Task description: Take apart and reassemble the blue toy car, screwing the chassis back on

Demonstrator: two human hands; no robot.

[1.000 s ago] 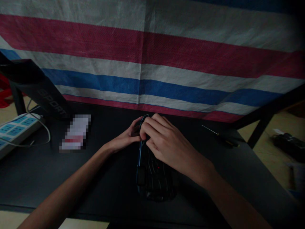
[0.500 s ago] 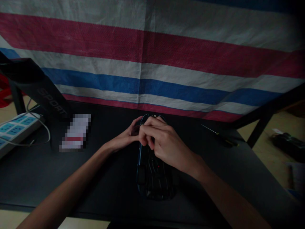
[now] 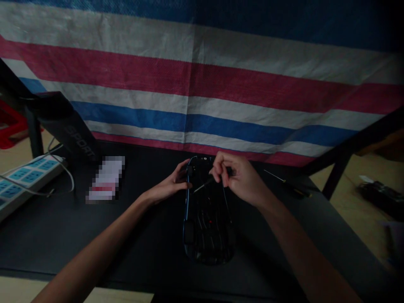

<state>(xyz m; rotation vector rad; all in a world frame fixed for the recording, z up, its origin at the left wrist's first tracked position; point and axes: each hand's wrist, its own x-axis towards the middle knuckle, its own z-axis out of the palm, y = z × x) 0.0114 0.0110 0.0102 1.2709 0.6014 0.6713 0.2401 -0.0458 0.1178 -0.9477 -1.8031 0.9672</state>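
Note:
A toy car lies upside down on the dark table, its black underside facing up and a blue body edge showing along the left. My left hand grips the car's far left side, thumb over the edge near a wheel. In my right hand, above the car's right side, is a screwdriver held in bent fingers. Its thin shaft points down and left over the underside; whether the tip touches is unclear. My right fingers cover most of the handle.
A second screwdriver lies at the table's right. To the left are a white power strip with a cable, a blurred-out white and red item, and a dark object marked SPORT. A striped sheet hangs behind.
My right hand has lifted and shifted right off the car's middle, bringing the screwdriver shaft into sight. My left hand keeps its hold. The view has tilted up slightly.

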